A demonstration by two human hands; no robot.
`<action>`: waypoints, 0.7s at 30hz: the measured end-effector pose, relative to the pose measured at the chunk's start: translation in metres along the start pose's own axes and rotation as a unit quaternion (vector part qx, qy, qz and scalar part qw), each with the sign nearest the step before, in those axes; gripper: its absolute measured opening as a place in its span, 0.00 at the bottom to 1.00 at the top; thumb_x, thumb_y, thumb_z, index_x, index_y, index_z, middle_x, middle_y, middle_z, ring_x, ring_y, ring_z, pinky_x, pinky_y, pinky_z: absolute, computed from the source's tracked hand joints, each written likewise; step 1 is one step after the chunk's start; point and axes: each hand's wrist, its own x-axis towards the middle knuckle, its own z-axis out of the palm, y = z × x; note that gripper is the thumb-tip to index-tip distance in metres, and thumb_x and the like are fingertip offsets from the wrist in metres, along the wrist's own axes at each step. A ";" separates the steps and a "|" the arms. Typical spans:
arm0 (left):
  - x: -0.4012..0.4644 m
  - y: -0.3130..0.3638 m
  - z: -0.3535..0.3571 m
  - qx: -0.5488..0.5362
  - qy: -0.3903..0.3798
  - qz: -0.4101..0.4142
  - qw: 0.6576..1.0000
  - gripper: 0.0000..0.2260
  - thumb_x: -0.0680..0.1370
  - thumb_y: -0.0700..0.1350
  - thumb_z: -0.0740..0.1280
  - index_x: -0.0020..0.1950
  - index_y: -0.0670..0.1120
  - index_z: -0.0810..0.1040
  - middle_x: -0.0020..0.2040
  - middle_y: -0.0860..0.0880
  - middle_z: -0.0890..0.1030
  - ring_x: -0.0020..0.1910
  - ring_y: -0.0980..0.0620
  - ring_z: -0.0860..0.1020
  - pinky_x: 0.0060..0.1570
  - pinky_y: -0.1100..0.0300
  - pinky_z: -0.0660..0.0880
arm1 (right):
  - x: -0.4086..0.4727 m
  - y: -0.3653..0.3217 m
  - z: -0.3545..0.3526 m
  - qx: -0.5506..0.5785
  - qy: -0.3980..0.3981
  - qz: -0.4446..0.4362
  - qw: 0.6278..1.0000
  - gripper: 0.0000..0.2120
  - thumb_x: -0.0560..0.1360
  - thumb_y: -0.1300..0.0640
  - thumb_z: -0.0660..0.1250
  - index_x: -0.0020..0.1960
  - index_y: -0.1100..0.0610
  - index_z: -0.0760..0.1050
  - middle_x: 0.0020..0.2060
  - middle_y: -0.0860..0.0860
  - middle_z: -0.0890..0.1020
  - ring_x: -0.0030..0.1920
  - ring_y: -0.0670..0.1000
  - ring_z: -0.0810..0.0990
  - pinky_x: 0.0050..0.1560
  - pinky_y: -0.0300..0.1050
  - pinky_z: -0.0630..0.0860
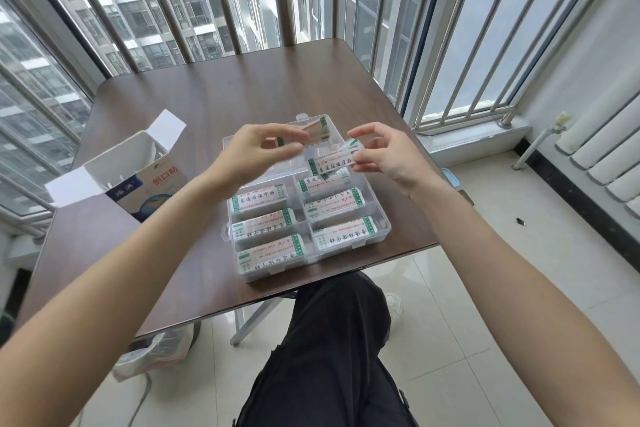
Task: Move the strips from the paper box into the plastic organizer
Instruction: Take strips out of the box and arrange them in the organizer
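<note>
A: Head view: what is held by the left hand [256, 152]?
B: A stack of strips [313, 133] is pinched above the organizer [382, 227].
A: The right hand [384, 156]?
B: One strip [334, 160] is pinched there; the box [152, 180] is left open beside it.

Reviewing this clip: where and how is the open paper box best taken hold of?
Grip the paper box across its printed side walls, below the open flaps, coming from its right with the left hand. It stands tilted, mouth up; the flaps look too flimsy to hold.

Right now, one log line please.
left hand: holds strip stack | right hand: pinches one strip | organizer: mostly filled
</note>
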 end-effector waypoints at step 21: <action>0.010 -0.005 0.032 0.316 0.009 0.082 0.945 0.06 0.75 0.49 0.70 0.49 0.50 0.84 0.43 0.52 0.84 0.38 0.58 0.75 0.38 0.65 0.67 | 0.002 0.006 0.010 -0.459 0.073 -0.146 0.873 0.09 0.76 0.56 0.63 0.48 0.52 0.82 0.48 0.50 0.75 0.51 0.50 0.74 0.44 0.41 0.66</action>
